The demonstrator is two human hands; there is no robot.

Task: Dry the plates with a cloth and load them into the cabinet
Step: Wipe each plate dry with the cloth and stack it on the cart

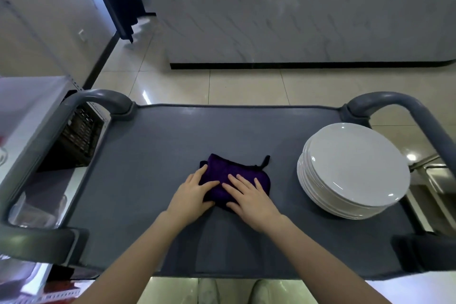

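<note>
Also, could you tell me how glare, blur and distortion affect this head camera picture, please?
Head view: wide-angle distortion bows the far edge of the grey plastic cart; glare spots sit on the stack of round white plates and the glossy beige floor tiles; the left edge is smeared; the folded dark purple cloth shows little texture.

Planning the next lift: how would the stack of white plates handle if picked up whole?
Likely heavy: the stack of white plates holds many. Glossy shine suggests slippery, breakable ceramic. Upper plates sit offset, so a push may shift them.
</note>
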